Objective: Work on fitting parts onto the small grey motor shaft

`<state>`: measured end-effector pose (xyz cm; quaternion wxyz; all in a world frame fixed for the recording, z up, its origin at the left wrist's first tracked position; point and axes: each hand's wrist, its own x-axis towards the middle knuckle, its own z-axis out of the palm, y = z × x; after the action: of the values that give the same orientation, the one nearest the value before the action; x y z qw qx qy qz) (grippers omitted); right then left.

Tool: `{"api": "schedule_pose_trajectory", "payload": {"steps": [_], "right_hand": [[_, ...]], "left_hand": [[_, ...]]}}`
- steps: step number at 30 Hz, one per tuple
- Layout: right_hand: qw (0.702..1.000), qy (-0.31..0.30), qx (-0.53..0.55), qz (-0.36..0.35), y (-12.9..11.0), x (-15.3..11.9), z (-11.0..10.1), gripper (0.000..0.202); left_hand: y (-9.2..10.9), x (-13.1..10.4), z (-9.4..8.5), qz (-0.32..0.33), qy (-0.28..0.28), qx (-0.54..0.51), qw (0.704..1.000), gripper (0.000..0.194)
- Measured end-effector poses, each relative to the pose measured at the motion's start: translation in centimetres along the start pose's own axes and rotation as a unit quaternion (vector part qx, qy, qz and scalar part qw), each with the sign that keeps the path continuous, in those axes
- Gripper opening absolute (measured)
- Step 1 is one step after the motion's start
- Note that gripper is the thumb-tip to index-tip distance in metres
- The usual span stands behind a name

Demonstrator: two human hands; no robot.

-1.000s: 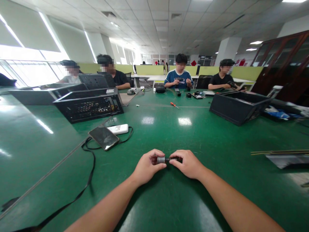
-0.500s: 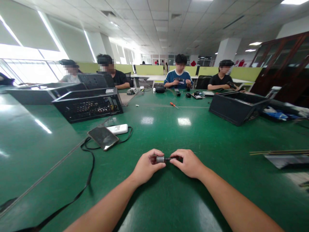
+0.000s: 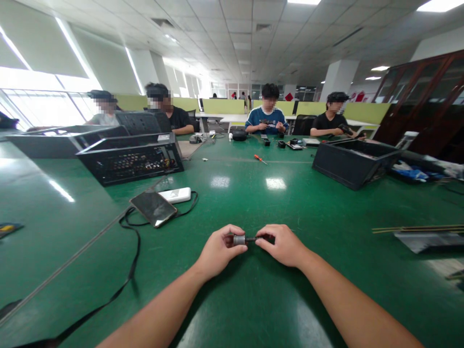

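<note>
Between the fingers and thumb of my left hand [image 3: 222,250] lies a small grey metal cylinder [image 3: 239,239], held on its side; it resembles a drill chuck. A thin dark rod [image 3: 251,239] sticks out of its right end, in line with it. My right hand [image 3: 284,245] pinches the far end of this rod between thumb and fingertips, which hide that end. Both hands are low over the green table [image 3: 250,208], their fingertips facing each other a short way apart.
Left of my hands lie a phone [image 3: 154,208], a white device [image 3: 176,195] and a black strap [image 3: 136,261]. An orange screwdriver [image 3: 260,159] lies farther off. Black computer cases stand left [image 3: 134,162] and right [image 3: 350,166]. Thin rods [image 3: 409,229] lie at right. Several people sit opposite.
My hands are almost still; slightly more of the dark rod shows between the cylinder and my right fingertips. The view has shifted a little, bringing a yellow-and-dark object in at the left edge.
</note>
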<state>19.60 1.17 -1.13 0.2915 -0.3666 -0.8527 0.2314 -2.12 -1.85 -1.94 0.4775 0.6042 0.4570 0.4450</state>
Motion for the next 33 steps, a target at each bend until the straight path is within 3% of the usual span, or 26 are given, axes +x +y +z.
{"api": "schedule_pose_trajectory", "payload": {"steps": [33], "right_hand": [[1.000,-0.011,-0.005,-0.003,0.65,0.03,-0.91,0.016]], "left_hand": [[0.66,-0.08,-0.09,-0.017,0.007,0.000,1.000,0.030]]}}
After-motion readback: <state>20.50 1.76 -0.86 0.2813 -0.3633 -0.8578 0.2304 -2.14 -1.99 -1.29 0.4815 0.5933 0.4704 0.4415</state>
